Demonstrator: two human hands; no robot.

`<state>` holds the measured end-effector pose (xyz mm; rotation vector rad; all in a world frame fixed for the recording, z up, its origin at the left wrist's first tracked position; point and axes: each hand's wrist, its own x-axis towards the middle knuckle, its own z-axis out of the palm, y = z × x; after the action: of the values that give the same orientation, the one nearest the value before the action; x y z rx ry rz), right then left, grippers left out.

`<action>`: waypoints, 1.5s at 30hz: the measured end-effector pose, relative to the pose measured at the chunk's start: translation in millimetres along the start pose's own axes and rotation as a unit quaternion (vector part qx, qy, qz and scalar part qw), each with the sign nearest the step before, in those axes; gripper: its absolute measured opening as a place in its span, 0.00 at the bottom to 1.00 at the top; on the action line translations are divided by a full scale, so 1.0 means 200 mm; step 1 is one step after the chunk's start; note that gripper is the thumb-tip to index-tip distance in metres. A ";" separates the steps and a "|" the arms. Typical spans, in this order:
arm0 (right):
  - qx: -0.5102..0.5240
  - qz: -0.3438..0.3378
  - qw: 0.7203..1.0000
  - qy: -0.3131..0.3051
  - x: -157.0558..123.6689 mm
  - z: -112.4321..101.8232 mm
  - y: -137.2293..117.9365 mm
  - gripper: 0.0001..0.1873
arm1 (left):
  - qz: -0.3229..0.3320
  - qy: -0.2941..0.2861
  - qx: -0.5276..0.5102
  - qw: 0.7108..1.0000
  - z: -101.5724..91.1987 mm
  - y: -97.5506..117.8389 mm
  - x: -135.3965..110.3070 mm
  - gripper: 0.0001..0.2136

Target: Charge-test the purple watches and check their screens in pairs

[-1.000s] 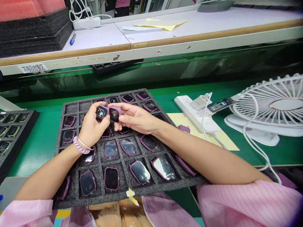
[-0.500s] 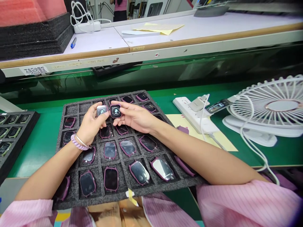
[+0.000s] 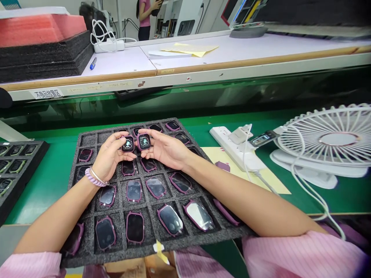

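Note:
My left hand grips a small purple watch body with a lit screen. Beside it my right hand holds a second purple watch body, its screen also lit. The two watches are side by side, nearly touching, above the far rows of a dark foam tray. The tray's pockets hold several more purple watch bodies with dark screens. A purple coil band is round my left wrist.
A white fan stands at the right, with a white power strip and cables on yellow paper beside it. Another foam tray sits at the left edge. Behind is a raised shelf with stacked foam, papers and a pen. A person stands far back.
Both hands have lowered slightly toward the tray, and the left watch now shows its lit face beside the right one. The camera has tilted up a little.

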<state>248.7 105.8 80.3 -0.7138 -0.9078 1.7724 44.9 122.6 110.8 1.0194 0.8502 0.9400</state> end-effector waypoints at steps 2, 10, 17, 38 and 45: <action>-0.025 -0.024 0.999 -0.005 -0.01 -0.01 0.01 0.19 | 0.001 0.000 0.009 1.000 0.00 0.00 0.00 0.24; -0.105 -0.083 0.990 -0.045 -0.02 -0.03 0.04 0.26 | 0.027 -0.016 0.056 0.998 -0.01 -0.02 0.01 0.23; -0.112 -0.092 0.988 -0.043 -0.02 -0.03 0.03 0.26 | 0.034 -0.024 0.064 0.997 -0.01 -0.02 0.01 0.22; -0.148 -0.104 0.983 -0.026 -0.02 -0.01 0.03 0.27 | 0.042 -0.033 0.072 0.996 -0.02 -0.04 0.01 0.23; -0.143 -0.117 0.982 -0.040 -0.02 -0.01 0.04 0.28 | 0.053 -0.043 0.070 0.995 -0.02 -0.04 0.01 0.25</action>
<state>247.5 101.0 72.5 -0.6875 -1.2644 1.4868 44.3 123.1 101.2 1.2280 0.8052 0.9285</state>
